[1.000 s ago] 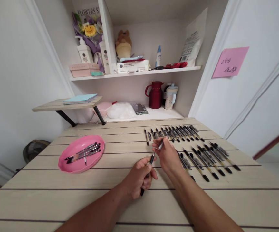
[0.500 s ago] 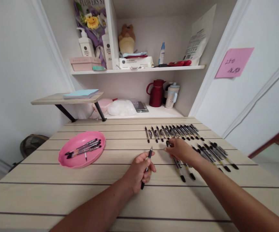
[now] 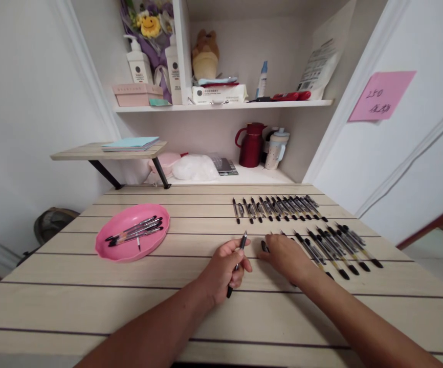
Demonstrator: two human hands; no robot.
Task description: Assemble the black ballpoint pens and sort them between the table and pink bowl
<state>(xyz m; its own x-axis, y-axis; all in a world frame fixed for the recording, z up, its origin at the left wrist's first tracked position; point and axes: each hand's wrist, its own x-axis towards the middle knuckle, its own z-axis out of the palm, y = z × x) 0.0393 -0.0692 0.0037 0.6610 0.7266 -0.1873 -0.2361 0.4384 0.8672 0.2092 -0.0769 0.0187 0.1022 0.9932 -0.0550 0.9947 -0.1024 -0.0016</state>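
Observation:
My left hand [image 3: 229, 268] is closed round an uncapped black pen [image 3: 243, 241], its tip pointing up and away from me. To the right, my right hand [image 3: 285, 255] is low over the table with its fingers pinched on a small black piece that looks like a pen cap [image 3: 265, 246]. Under and beside that hand lies the near row of pens [image 3: 334, 250], clear barrels with black ends; the hand hides part of it. A second row of pens [image 3: 279, 208] lies farther back, with loose caps between some of them.
On the left of the slatted table [image 3: 129, 306] sits a pink dish [image 3: 102, 249] with several pens in it. A small raised shelf [image 3: 68, 152] with papers stands behind it. At the back, a cabinet shelf holds a red jug [image 3: 251, 145] and a pale cup [image 3: 277, 149].
My right hand has come down and nearer to me with the black piece, from beside the far row to the near row. My left hand still holds the pen. The view has shifted slightly.

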